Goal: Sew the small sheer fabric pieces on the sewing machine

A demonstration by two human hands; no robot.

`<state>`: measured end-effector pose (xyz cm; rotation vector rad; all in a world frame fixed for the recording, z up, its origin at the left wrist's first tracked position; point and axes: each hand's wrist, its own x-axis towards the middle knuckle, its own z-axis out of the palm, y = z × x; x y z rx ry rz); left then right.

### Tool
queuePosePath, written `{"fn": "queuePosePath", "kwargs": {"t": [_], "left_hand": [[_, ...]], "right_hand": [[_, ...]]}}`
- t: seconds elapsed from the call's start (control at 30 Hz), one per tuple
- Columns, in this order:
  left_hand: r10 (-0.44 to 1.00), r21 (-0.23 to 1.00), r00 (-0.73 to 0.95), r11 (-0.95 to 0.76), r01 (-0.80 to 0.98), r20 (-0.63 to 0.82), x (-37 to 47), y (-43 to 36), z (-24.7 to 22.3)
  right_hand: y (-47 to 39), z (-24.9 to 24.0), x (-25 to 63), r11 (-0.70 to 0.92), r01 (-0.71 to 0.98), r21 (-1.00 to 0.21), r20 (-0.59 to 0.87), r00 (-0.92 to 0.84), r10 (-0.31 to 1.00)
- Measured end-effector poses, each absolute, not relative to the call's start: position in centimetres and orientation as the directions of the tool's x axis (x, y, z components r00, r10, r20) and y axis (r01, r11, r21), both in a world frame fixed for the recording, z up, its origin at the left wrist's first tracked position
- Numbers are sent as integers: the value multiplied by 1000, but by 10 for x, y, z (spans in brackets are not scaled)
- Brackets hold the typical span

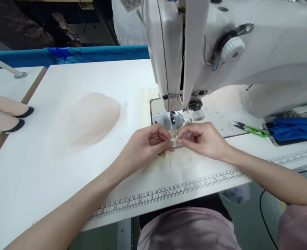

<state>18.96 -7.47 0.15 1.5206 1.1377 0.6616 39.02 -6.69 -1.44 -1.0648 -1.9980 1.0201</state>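
Just in front of the sewing machine's needle plate, both my hands pinch a small whitish scrap of fabric. My left hand has thumb and forefinger closed on its left side. From the right, my right hand grips it between thumb and fingertips. The scrap is too small to tell its exact shape. Above and behind my fingers is the presser foot of the white sewing machine.
Green thread snips lie on the right by a blue cloth on a dark tray. A printed ruler runs along the table's front edge. Two pale, dark-tipped tubular pieces lie at left. A thin rod stands far left.
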Motion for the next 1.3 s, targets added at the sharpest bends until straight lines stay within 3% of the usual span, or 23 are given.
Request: {"fn": "queuePosePath", "kwargs": {"t": [0.1,0.2,0.3,0.4,1.17,1.3], "left_hand": [[932,876,362,-183,446,11,190,-79,-2],[903,630,353,-425,650,245,192,-85,-10],[803,432,405,-582,689,436,191,-87,-17],[721,332,430,-655,679,544,189,-86,-21],[688,320,447,-689,651,571,190,-87,-21],[642,258,483,-722,642,595,188,-87,-21]], "right_hand": [[-68,-16,392,520,394,-758,294,-505,811],[-71,-20,392,675,412,-612,432,-540,722],[-72,-23,392,700,447,-558,466,-529,709],[-73,-23,392,666,491,-561,430,-515,742],[-72,-26,392,726,486,-487,453,-570,686],[-72,-25,392,740,478,-473,458,-584,670]]}}
